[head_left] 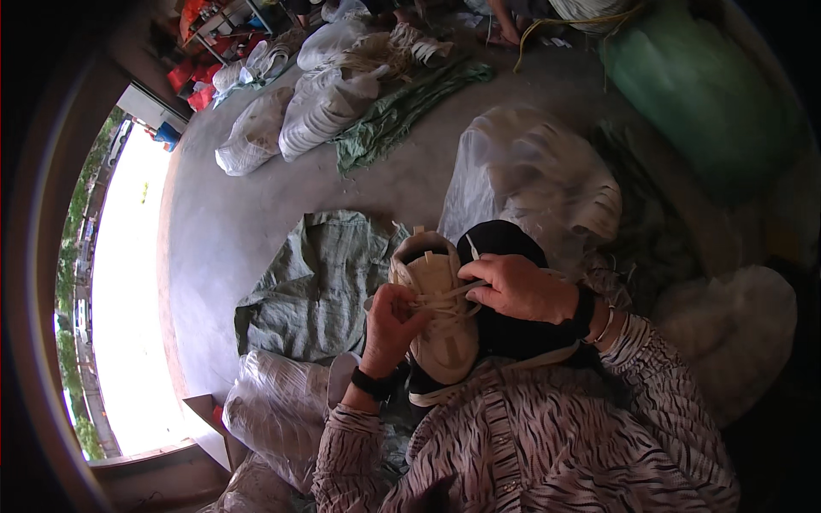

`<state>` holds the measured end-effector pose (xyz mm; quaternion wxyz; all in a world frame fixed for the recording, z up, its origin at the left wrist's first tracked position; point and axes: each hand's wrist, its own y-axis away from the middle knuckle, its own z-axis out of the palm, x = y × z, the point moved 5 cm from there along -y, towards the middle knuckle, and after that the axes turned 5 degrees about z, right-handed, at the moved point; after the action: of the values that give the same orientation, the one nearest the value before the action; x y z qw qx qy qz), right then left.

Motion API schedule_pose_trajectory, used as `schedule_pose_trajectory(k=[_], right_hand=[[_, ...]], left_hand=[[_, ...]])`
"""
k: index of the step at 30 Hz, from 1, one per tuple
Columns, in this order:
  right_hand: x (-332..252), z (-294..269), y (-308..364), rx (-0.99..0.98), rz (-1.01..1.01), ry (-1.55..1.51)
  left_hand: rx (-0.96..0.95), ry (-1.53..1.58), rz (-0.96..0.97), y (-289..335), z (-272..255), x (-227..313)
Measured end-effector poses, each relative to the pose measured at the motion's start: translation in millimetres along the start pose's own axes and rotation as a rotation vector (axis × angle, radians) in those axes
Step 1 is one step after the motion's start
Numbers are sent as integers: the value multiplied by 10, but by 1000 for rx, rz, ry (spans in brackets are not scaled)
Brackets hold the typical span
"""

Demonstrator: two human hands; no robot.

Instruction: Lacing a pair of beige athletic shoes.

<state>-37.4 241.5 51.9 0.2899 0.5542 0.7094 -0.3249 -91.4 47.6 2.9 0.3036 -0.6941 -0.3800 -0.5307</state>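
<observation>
A cream and beige sneaker (445, 346) rests on my lap, its toe pointing toward me and its opening away. Pale shoelaces (446, 301) cross over its tongue. My left hand (392, 325) is closed at the left side of the laces, thumb and fingers pinching a lace. On the right, my right hand (523, 289) pinches a lace between thumb and forefinger, and a loose white lace end sticks up above it. Dark cloth (500, 329) lies under the shoe and my right hand. Both wrists wear black bands.
A green woven sheet (321, 286) is spread on the floor ahead left. Clear plastic bags of pale items stand beside me: one bag (278, 410) at left, another bag (534, 184) ahead right. Further bags (329, 107) and a large green sack (697, 98) lie beyond. A bright doorway opens left.
</observation>
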Motion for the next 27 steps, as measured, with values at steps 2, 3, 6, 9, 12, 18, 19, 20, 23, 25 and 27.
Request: schedule_pose_trajectory(k=[2, 3, 6, 9, 12, 18, 19, 20, 23, 25, 27], right_hand=[[118, 125, 29, -95, 89, -23], [137, 101, -8, -112, 100, -53], [418, -371, 45, -51, 415, -217], [718, -408, 209, -8, 357, -366], [587, -447, 211, 117, 481, -286], [-119, -132, 152, 34, 31, -98], [-154, 63, 184, -111, 89, -73], [-165, 188, 201, -154, 45, 64], [-166, 388, 97, -98, -20, 241], [-95, 460, 57, -103, -70, 241], [-100, 459, 36, -115, -125, 243]], left_hand=[[-16, 10, -52, -10, -58, -101], [-35, -6, -67, -21, -125, -107], [-28, -53, -63, -65, -101, -49], [77, -37, -57, -53, -45, -55], [236, -127, -4, 10, -65, -56], [237, -223, -50, 233, -187, -236], [190, -216, -58, 202, -146, -212], [142, -210, -66, 170, -102, -190], [162, -260, 11, 180, -110, -76], [192, -245, -39, 193, -169, 5], [228, -226, -91, 195, -226, 4]])
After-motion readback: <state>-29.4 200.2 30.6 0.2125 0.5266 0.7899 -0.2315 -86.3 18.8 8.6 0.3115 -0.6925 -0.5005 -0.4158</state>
